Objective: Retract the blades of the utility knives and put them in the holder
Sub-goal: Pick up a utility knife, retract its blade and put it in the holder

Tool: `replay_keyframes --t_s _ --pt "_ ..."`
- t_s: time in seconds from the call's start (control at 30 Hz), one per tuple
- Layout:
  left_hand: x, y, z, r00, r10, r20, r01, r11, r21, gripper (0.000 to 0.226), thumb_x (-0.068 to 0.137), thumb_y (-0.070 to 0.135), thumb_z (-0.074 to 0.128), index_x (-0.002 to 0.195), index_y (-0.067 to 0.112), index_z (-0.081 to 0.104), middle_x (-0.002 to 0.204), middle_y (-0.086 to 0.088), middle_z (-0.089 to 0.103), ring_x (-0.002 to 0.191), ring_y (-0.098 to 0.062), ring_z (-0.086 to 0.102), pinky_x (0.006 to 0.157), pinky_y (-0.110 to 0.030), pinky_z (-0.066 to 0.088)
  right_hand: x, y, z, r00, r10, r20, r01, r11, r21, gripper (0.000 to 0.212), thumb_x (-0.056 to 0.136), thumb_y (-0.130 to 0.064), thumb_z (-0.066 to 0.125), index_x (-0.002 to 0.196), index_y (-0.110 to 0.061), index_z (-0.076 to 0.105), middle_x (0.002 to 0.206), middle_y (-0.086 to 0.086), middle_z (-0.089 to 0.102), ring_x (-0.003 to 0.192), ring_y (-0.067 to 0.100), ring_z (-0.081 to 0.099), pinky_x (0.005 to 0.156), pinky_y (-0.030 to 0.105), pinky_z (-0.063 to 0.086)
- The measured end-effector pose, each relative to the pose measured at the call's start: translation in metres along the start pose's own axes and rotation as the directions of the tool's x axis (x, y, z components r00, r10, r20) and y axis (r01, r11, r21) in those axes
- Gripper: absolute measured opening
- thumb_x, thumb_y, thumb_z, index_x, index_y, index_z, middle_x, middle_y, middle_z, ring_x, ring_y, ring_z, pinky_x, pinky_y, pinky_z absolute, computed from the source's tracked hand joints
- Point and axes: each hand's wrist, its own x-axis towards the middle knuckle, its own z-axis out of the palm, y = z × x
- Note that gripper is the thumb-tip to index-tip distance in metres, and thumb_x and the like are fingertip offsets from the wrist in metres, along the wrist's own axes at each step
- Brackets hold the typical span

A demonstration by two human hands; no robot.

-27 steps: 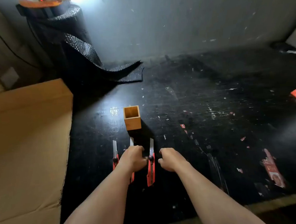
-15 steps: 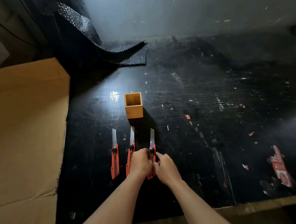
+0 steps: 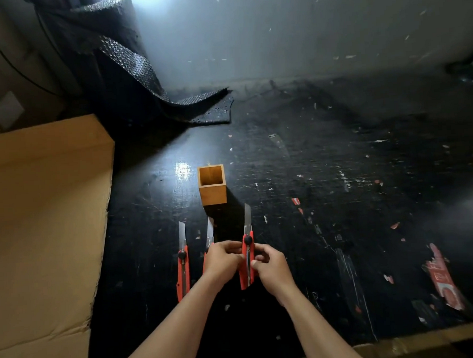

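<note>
Three red utility knives with blades out point away from me on the black table. The right knife (image 3: 248,257) is gripped from both sides by my left hand (image 3: 223,258) and my right hand (image 3: 271,265), its blade reaching toward the holder. The middle knife (image 3: 209,234) is mostly hidden behind my left hand. The left knife (image 3: 182,261) lies alone on the table. A square wooden holder (image 3: 212,191) stands upright and empty just beyond the blades.
A large cardboard sheet (image 3: 39,232) covers the table's left side. A roll of black textured matting (image 3: 129,74) leans at the back left. Torn red paper scraps (image 3: 443,279) lie at the right, on the scratched black table (image 3: 341,186).
Both hands have closed in on the right knife and taken hold of it; its blade tip now sits closer to the holder. The camera view shifted slightly.
</note>
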Motion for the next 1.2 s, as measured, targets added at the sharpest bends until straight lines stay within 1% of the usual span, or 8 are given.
replay_keyframes --t_s 0.2,0.4,0.5,0.67,0.77,0.9,1.07,1.2 --pt "0.001 0.065 -0.026 0.987 0.156 0.037 -0.148 0.975 -0.166 0.026 0.092 0.001 0.069 0.117 0.008 0.075 0.104 -0.01 0.08 0.097 -0.024 0.078 0.09 -0.047 0.063 0.004 -0.067 -0.014 0.974 -0.224 -0.016 0.224 0.972 0.063 0.035 0.094 0.0 0.062 0.123 -0.018 0.065 0.108 0.003 0.075 0.098 0.018 0.075 0.085 0.044 0.063" --pt "-0.013 0.156 -0.071 0.959 0.283 0.03 -0.262 0.917 -0.301 0.037 0.094 -0.011 0.06 0.126 0.006 0.067 0.094 -0.011 0.078 0.07 -0.021 0.078 0.061 -0.037 0.066 0.009 -0.168 -0.017 0.897 -0.442 -0.014 0.442 0.894 0.075 0.035 0.091 0.006 0.062 0.124 -0.007 0.063 0.106 0.019 0.075 0.092 0.029 0.076 0.077 0.037 0.064" --pt "-0.024 0.196 -0.098 0.928 0.373 -0.009 -0.356 0.877 -0.324 0.039 0.093 -0.016 0.059 0.126 0.003 0.066 0.092 -0.014 0.08 0.066 -0.027 0.078 0.061 -0.043 0.067 -0.002 -0.219 -0.017 0.843 -0.536 0.052 0.528 0.841 0.119 0.037 0.091 0.015 0.054 0.122 -0.003 0.061 0.101 0.024 0.075 0.09 0.034 0.076 0.072 0.034 0.065" --pt "-0.045 0.243 -0.133 0.85 0.516 -0.108 -0.522 0.791 -0.32 0.047 0.09 -0.021 0.059 0.131 0.003 0.065 0.111 -0.028 0.075 0.087 -0.04 0.074 0.067 -0.044 0.067 -0.013 -0.29 -0.018 0.751 -0.652 0.099 0.653 0.757 0.034 0.028 0.095 0.004 0.059 0.12 -0.008 0.063 0.102 0.015 0.076 0.087 0.024 0.077 0.07 0.026 0.063" --pt "-0.049 0.261 -0.146 0.816 0.559 -0.149 -0.575 0.754 -0.318 0.053 0.087 -0.028 0.055 0.131 0.0 0.066 0.112 -0.031 0.075 0.089 -0.042 0.074 0.071 -0.049 0.067 -0.017 -0.324 -0.015 0.684 -0.728 0.037 0.729 0.683 -0.041 0.026 0.097 -0.017 0.066 0.121 -0.026 0.06 0.101 -0.004 0.072 0.091 0.019 0.074 0.067 0.02 0.061" --pt "-0.056 0.282 -0.16 0.787 0.595 -0.165 -0.612 0.715 -0.338 0.051 0.085 -0.02 0.066 0.13 0.004 0.068 0.107 -0.024 0.079 0.093 -0.042 0.077 0.079 -0.058 0.064 -0.026 -0.358 -0.014 0.537 -0.843 0.025 0.834 0.526 -0.167 0.025 0.099 -0.023 0.062 0.104 -0.048 0.061 0.097 -0.022 0.064 0.088 0.009 0.068 0.063 0.013 0.053" --pt "-0.068 0.295 -0.165 0.745 0.641 -0.186 -0.657 0.658 -0.368 0.046 0.088 -0.015 0.067 0.13 0.003 0.068 0.09 -0.009 0.083 0.071 -0.021 0.08 0.063 -0.038 0.066 -0.031 -0.378 -0.015 0.46 -0.887 0.044 0.866 0.437 -0.244 0.017 0.099 -0.022 0.062 0.098 -0.035 0.071 0.096 -0.017 0.07 0.09 0.006 0.068 0.08 0.017 0.053" --pt "-0.07 0.294 -0.166 0.743 0.64 -0.195 -0.652 0.627 -0.427 0.046 0.089 -0.014 0.066 0.131 0.006 0.067 0.094 -0.008 0.083 0.074 -0.023 0.081 0.06 -0.035 0.065 -0.029 -0.373 -0.014 0.463 -0.883 0.071 0.862 0.431 -0.267 0.014 0.098 -0.023 0.063 0.095 -0.032 0.073 0.092 -0.02 0.07 0.087 0.003 0.068 0.08 0.015 0.051"
